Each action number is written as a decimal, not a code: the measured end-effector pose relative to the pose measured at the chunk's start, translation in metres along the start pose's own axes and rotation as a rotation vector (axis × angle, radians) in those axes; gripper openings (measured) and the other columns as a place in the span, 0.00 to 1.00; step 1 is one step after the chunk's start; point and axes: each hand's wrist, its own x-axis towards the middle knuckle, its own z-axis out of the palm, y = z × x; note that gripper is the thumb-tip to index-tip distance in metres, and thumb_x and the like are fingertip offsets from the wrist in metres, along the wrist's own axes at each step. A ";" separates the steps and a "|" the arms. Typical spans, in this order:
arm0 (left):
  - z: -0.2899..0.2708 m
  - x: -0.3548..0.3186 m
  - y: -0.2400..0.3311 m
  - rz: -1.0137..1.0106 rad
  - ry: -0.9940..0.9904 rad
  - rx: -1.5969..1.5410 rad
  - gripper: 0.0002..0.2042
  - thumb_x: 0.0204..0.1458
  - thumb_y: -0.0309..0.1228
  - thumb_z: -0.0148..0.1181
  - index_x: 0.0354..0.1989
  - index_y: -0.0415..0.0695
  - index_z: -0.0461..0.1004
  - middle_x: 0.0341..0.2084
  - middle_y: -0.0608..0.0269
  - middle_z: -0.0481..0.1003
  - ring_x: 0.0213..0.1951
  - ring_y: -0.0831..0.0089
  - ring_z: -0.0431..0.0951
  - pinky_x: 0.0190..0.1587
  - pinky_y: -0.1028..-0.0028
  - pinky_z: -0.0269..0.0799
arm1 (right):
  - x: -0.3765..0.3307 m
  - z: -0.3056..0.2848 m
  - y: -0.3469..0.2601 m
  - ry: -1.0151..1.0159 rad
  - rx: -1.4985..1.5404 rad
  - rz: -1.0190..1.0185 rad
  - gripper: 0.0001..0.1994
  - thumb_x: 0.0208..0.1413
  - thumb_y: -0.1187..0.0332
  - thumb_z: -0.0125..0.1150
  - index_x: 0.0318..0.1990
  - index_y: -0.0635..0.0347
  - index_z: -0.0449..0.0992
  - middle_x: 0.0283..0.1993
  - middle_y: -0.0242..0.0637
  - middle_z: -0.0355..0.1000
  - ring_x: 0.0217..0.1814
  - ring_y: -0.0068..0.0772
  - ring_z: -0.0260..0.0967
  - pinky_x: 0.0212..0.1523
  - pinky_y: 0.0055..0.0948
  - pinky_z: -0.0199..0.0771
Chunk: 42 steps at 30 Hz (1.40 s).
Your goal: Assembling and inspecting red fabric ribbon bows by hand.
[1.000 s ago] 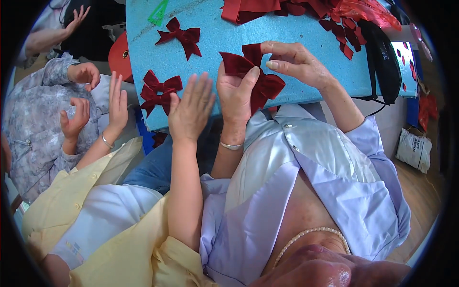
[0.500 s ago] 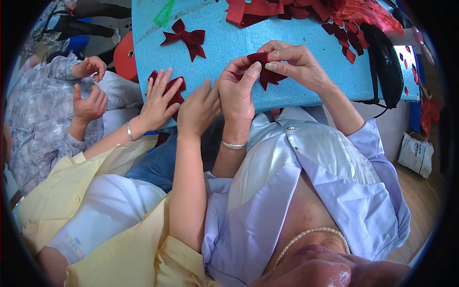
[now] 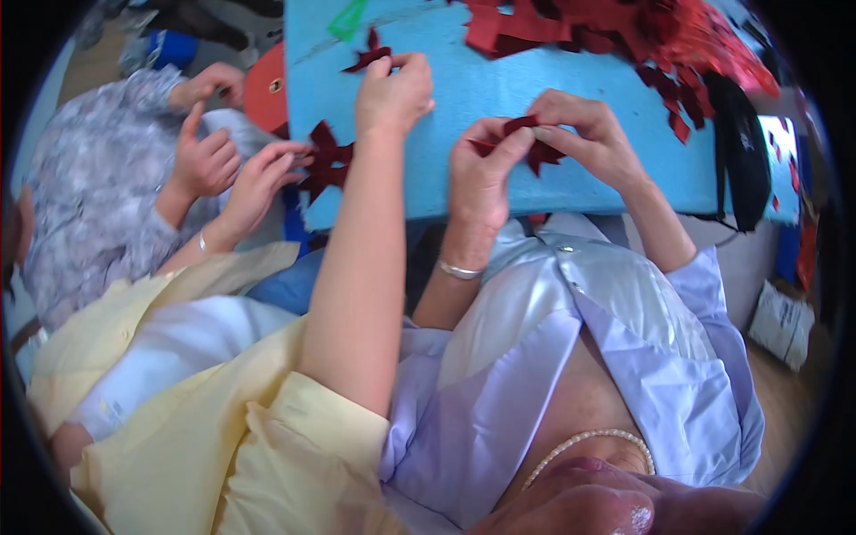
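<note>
A dark red velvet bow (image 3: 544, 162) is held between my two hands above the near edge of the blue table (image 3: 437, 160). My left hand (image 3: 481, 169) is closed on its left side, thumb on top. The fingertips of my right hand (image 3: 588, 138) pinch the bow's upper right part, close to my left thumb. My fingers hide some of the bow's middle. To the left, a co-worker in yellow grips another red bow (image 3: 370, 55) with one hand (image 3: 392, 94). That person's other hand (image 3: 263, 183) is beside a bow (image 3: 328, 165) at the table's left edge.
Red ribbon pieces (image 3: 526, 31) are heaped at the far side, next to a red plastic bag (image 3: 713, 45). A black pouch (image 3: 744, 147) lies at the right edge. A green triangular piece (image 3: 348, 20) is at the far left. Another person (image 3: 116, 178) sits beyond the co-worker.
The co-worker's right hand has left the spot beside my left hand and taken hold of the far bow; their left hand has drawn back leftward. My hands still hold the bow. The whole view has shifted slightly.
</note>
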 end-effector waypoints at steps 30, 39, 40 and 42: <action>0.002 0.003 -0.008 -0.011 0.133 -0.169 0.07 0.57 0.29 0.59 0.38 0.41 0.69 0.34 0.58 0.76 0.35 0.71 0.77 0.40 0.70 0.75 | -0.031 0.002 0.021 0.285 0.322 0.332 0.10 0.61 0.66 0.56 0.41 0.64 0.75 0.37 0.29 0.73 0.38 0.16 0.66 0.42 0.20 0.66; 0.012 0.003 -0.007 0.044 0.085 -0.103 0.07 0.56 0.27 0.59 0.39 0.40 0.68 0.36 0.58 0.76 0.36 0.70 0.77 0.39 0.68 0.77 | -0.027 0.007 0.013 0.440 0.330 0.296 0.08 0.62 0.68 0.54 0.37 0.64 0.75 0.32 0.26 0.72 0.33 0.12 0.64 0.35 0.16 0.66; 0.014 0.003 -0.006 0.025 0.069 -0.101 0.08 0.55 0.25 0.59 0.40 0.40 0.69 0.36 0.58 0.76 0.36 0.70 0.77 0.39 0.68 0.77 | -0.026 0.007 0.011 0.411 0.302 0.301 0.08 0.62 0.68 0.54 0.38 0.64 0.75 0.32 0.26 0.72 0.33 0.12 0.64 0.35 0.15 0.66; 0.016 0.002 -0.005 -0.013 0.036 -0.097 0.09 0.53 0.22 0.61 0.41 0.40 0.69 0.36 0.57 0.76 0.36 0.70 0.77 0.38 0.69 0.77 | -0.025 0.008 0.010 0.383 0.275 0.306 0.08 0.62 0.68 0.54 0.38 0.64 0.75 0.32 0.26 0.72 0.33 0.12 0.64 0.34 0.15 0.66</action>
